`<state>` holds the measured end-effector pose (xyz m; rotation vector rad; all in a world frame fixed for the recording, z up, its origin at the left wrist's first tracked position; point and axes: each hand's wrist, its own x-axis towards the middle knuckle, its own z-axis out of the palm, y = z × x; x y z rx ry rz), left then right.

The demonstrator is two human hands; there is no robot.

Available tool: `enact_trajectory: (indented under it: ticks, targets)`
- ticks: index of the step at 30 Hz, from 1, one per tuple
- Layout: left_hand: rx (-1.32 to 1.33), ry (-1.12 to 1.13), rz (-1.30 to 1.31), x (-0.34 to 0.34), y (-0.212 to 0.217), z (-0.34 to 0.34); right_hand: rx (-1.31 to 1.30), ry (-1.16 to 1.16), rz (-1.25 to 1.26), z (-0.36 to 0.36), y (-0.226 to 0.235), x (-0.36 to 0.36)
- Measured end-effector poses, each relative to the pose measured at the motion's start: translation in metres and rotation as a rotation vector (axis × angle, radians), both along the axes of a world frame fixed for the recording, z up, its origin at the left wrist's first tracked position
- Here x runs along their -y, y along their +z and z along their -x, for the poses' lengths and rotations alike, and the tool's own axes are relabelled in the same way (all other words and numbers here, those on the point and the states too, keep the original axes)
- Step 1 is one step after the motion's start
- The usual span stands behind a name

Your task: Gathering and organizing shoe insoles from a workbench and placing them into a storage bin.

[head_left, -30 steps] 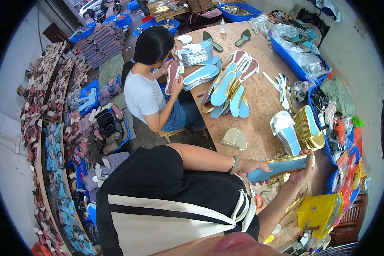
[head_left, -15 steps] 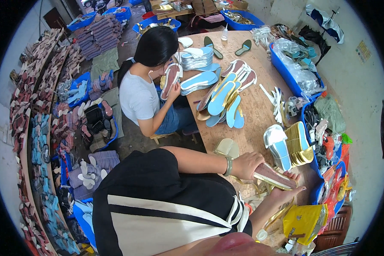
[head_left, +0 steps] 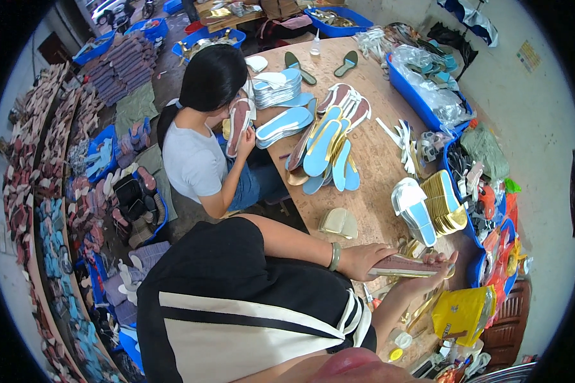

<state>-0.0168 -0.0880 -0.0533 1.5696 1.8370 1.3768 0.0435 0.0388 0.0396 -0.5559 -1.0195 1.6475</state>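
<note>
A long wooden table (head_left: 377,159) runs through a crowded shoe workshop, its top strewn with shoe parts. Along the left wall, curved racks (head_left: 41,191) hold rows of soles in pink and blue. Blue bins (head_left: 421,96) line the table's right edge, stuffed with plastic bags and trimmings. A co-worker (head_left: 201,147) in a white shirt sits at the table's left side, holding a pinkish insole (head_left: 238,126) upright in both hands. Beside that person lies a stack (head_left: 281,89) of pale blue insoles, and at mid-table a fan (head_left: 329,143) of blue, gold and pink insoles spreads out. Nearer the wearer sit a white-and-blue pile (head_left: 415,210) and a gold pile (head_left: 446,204) just beside it, with a small gold piece (head_left: 340,223) lying alone on bare wood. A yellow bag (head_left: 466,313) rests at the table's near end. The wearer, in a black top with pale stripes, holds a sole (head_left: 409,267) level over the table's near edge. The left hand (head_left: 367,260), a green bangle (head_left: 334,256) on its wrist, is closed around the sole's near end, fingers wrapped over it. The right hand (head_left: 434,271) supports the far end from beneath, its fingers curled up around the edge and only loosely closed.
</note>
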Motion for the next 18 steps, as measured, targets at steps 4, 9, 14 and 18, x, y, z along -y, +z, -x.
enact_trajectory:
  ticks: [4,9,14,18]
  targets:
    - [0.032,-0.019,-0.018,0.014,0.0,0.008,-0.057,0.082,0.056,0.003,-0.016,0.025]
    - [0.038,-0.004,-0.063,0.026,0.001,0.011,-0.023,0.121,0.068,0.005,-0.037,0.063]
    - [0.114,-0.098,0.03,0.038,0.0,0.024,-0.085,0.28,0.235,0.004,-0.094,0.07]
    - [0.25,-0.109,0.129,0.053,-0.019,0.055,0.435,0.415,0.161,-0.001,-0.129,0.064]
